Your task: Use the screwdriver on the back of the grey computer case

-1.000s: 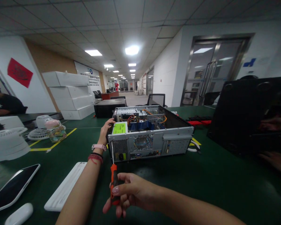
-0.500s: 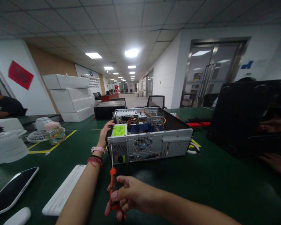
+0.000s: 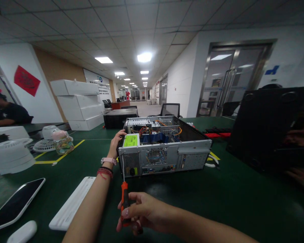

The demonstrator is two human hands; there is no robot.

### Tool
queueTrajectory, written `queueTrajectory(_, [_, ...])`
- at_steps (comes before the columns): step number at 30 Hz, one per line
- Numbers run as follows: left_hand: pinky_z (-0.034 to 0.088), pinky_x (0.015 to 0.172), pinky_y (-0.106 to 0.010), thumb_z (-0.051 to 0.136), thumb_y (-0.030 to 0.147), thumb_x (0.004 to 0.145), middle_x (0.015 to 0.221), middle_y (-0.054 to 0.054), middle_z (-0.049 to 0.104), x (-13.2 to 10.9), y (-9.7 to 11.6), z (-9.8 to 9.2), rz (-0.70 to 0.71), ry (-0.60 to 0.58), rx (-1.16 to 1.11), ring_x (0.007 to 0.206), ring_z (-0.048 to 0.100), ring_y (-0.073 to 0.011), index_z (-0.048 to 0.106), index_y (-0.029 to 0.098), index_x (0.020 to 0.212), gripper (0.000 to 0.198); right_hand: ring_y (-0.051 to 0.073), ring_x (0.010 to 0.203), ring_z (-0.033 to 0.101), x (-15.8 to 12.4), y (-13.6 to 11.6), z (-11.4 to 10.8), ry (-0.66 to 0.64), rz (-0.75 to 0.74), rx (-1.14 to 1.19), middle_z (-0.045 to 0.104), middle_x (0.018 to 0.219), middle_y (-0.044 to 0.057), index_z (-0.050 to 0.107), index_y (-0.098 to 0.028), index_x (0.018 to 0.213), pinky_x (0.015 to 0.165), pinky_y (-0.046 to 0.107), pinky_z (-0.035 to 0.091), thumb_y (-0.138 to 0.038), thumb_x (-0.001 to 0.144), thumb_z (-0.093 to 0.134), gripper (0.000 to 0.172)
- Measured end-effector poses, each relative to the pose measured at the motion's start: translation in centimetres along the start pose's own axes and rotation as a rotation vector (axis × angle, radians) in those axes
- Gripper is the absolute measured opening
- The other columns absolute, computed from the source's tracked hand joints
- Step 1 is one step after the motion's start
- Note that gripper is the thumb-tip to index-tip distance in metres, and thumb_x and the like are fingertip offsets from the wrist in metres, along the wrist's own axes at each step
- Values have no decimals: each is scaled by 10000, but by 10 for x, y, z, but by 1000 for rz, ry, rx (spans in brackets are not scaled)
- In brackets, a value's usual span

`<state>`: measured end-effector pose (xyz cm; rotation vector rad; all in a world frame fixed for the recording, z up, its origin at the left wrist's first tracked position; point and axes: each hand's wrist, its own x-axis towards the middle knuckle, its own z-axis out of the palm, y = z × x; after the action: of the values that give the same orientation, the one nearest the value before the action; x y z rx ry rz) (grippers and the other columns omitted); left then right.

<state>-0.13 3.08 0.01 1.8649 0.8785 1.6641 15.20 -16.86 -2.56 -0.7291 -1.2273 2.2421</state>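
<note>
An open grey computer case (image 3: 164, 158) lies on the green table (image 3: 218, 199), its back panel facing me. Inside show a power supply with a green label (image 3: 131, 140), coloured wires and a blue part. My left hand (image 3: 116, 141) rests on the case's left top edge, fingers curled over it. My right hand (image 3: 139, 212) is closed round the orange and black handle of a screwdriver (image 3: 124, 195). Its thin shaft points up to the left end of the back panel.
A white keyboard (image 3: 71, 204), a phone (image 3: 15, 204) and a white mouse (image 3: 21, 233) lie at the near left. White fans (image 3: 12, 155) and a jar (image 3: 62, 141) stand further left. A large black case (image 3: 268, 128) stands at right, with another person's hands (image 3: 301, 175) near it.
The view has shifted slightly, so everything sits a little to the right. Both hands keep their hold; the screwdriver stays at the back panel.
</note>
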Motion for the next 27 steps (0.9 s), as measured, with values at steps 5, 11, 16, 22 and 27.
queueTrajectory(5, [271, 1088, -388, 372, 313, 762, 1251, -104, 556, 0, 0, -1, -4, -7, -15, 1217, 465, -253, 598, 155, 852, 290, 74, 479, 531, -1, -3, 1, -42, 22, 69, 681, 741, 37, 553, -122, 978, 533, 235, 407, -207, 582, 659, 418])
queueTrajectory(11, [269, 1090, -388, 376, 298, 758, 1256, -108, 553, 0, -1, -1, -5, -7, -33, 1221, 462, -255, 604, 149, 859, 291, 93, 556, 587, -3, -1, 0, -120, -29, 78, 679, 843, 65, 569, -122, 1020, 567, 249, 439, -234, 631, 674, 417])
queueTrajectory(16, [270, 1091, -389, 361, 309, 769, 1260, -99, 553, 0, 0, 0, -4, -7, -20, 1227, 457, -254, 606, 155, 863, 304, 85, 544, 576, -3, -1, 2, -77, -44, 55, 679, 813, 54, 570, -132, 985, 551, 234, 430, -281, 624, 714, 416])
queueTrajectory(22, [275, 1085, -384, 373, 335, 757, 1265, -109, 544, -1, 2, 0, -21, -10, -19, 1224, 456, -260, 598, 151, 862, 309, 59, 469, 516, -2, -1, 6, 21, -36, 28, 661, 709, 17, 551, -133, 899, 515, 221, 387, -303, 559, 762, 435])
queueTrajectory(27, [265, 1090, -380, 363, 333, 760, 1261, -103, 546, 0, -2, 0, -10, -14, -12, 1229, 452, -256, 595, 149, 862, 314, 57, 448, 476, -2, -1, 7, 63, -16, 51, 616, 633, -30, 513, -156, 836, 501, 232, 375, -297, 509, 777, 443])
